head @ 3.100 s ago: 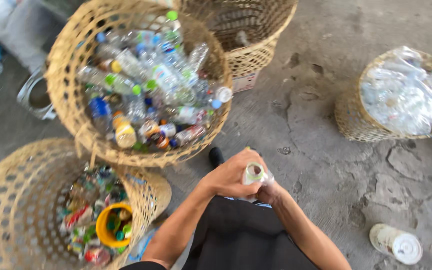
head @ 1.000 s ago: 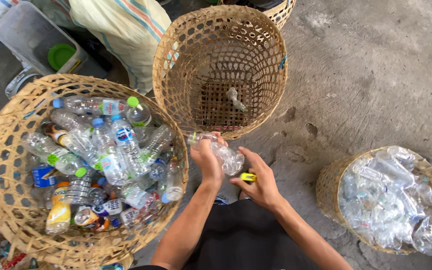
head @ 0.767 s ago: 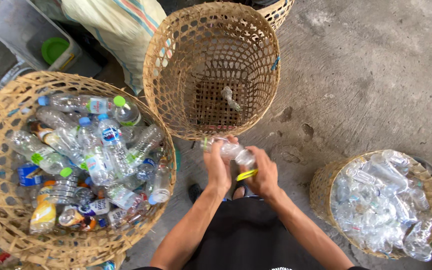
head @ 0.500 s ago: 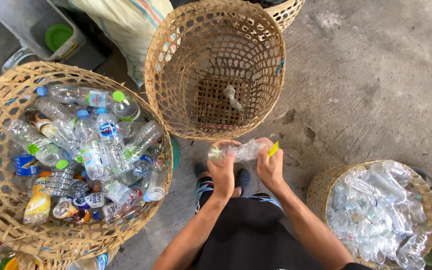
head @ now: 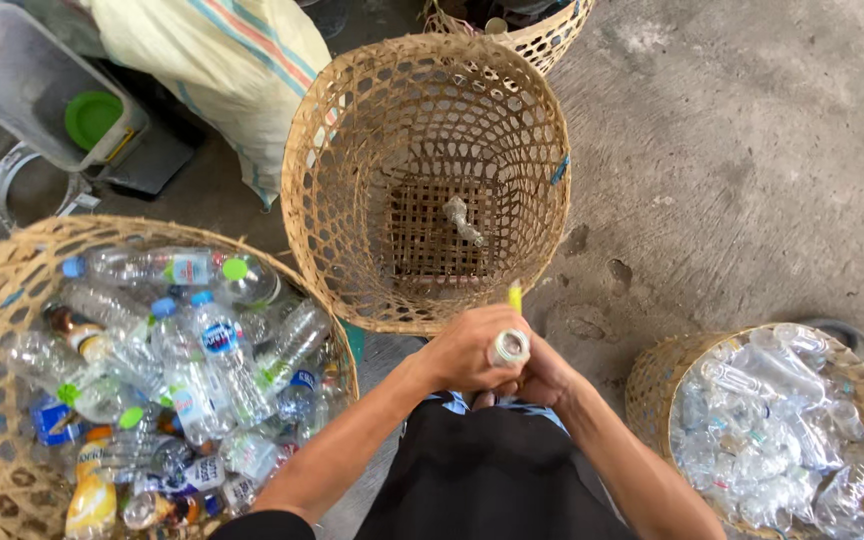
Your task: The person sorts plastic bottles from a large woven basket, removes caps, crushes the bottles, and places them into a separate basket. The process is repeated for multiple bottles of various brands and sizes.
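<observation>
We are gripping one clear plastic bottle [head: 505,349], left hand [head: 467,350] wrapped tight, right hand [head: 544,375] closed beneath with yellow cutter [head: 515,297]; near-empty wicker basket [head: 352,130] at twelve o'clock; stripping underway, steady blade needed.

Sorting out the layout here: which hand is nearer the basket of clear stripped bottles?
Right. The right hand sits toward that basket; the left hand is farther, on the bottle's other side.
</observation>
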